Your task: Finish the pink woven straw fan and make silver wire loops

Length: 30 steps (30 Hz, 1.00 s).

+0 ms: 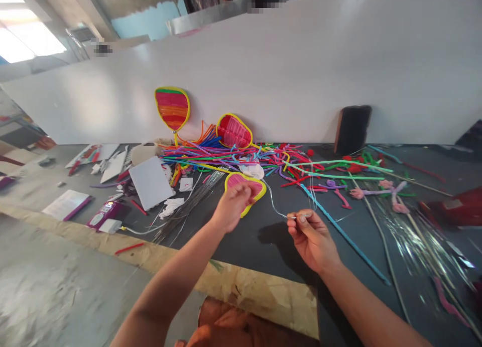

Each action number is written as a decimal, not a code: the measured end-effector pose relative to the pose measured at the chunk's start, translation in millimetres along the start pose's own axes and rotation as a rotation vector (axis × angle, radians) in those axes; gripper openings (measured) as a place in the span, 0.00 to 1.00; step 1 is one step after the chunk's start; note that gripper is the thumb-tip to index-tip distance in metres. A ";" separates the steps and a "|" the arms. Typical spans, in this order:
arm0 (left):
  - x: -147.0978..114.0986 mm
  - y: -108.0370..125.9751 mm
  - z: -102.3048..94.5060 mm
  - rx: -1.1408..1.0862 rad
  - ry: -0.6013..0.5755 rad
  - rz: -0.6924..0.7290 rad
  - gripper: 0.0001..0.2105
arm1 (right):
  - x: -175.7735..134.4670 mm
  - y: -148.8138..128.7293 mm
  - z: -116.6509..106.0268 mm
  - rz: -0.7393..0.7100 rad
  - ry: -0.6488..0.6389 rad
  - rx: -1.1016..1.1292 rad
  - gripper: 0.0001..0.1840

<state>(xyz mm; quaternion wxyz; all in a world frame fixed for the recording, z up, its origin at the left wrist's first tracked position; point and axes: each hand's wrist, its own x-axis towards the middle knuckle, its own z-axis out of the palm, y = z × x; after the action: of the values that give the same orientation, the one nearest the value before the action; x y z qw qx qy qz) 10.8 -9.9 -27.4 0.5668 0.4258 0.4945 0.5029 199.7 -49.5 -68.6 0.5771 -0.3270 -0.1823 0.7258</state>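
With left hand (pixel 233 206) curled closed, grips yellow-rimmed pink piece (pixel 256 188), visible beyond and right of that hand; with right hand (pixel 313 238) pinched closed, holds silvery wire (pixel 278 212) curving leftward toward the piece.

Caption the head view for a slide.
Left hand holding a yellow-edged pink piece, right hand pinching a thin wire, near a pile of colorful pipe cleaners.
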 end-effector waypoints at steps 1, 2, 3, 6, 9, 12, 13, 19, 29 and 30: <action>-6.5 -8.4 6.1 -0.135 -0.073 -0.130 0.13 | -0.1 0.1 0.2 -0.005 0.000 -0.001 0.11; -12.9 -16.2 12.8 -0.225 -0.118 -0.200 0.13 | -0.1 0.3 0.2 -0.009 0.000 -0.002 0.11; -18.9 -23.0 19.7 -0.291 -0.135 -0.226 0.13 | 0.0 0.5 0.2 -0.014 0.001 -0.003 0.11; -31.3 -36.3 38.1 -0.432 -0.205 -0.291 0.13 | 0.9 1.4 -0.1 -0.030 0.001 -0.017 0.11; -34.5 -40.9 48.4 -0.484 -0.155 -0.236 0.11 | 2.2 4.1 -0.3 -0.073 0.012 -0.045 0.11; -33.0 -42.3 52.3 -0.409 -0.051 -0.145 0.10 | 3.6 8.9 -1.0 -0.121 0.044 -0.067 0.10; -32.4 -42.7 52.9 -0.373 -0.019 -0.113 0.09 | 4.1 10.6 -1.4 -0.125 0.051 -0.069 0.10; -29.5 -43.9 53.4 -0.224 0.043 -0.007 0.07 | 5.6 14.7 -3.5 -0.081 0.039 -0.055 0.09; -20.1 -48.9 48.0 -0.334 -0.037 -0.094 0.09 | 3.4 9.8 2.7 0.010 0.011 -0.015 0.10; -20.0 -50.1 47.9 -0.345 -0.042 -0.099 0.09 | 3.6 10.2 2.8 0.010 0.008 -0.011 0.10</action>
<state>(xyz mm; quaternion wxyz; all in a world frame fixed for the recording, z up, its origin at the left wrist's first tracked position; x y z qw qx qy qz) 65.6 -35.7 -66.7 0.6657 0.3076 0.4093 0.5429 190.0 -48.4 -74.1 0.5722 -0.3343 -0.1822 0.7264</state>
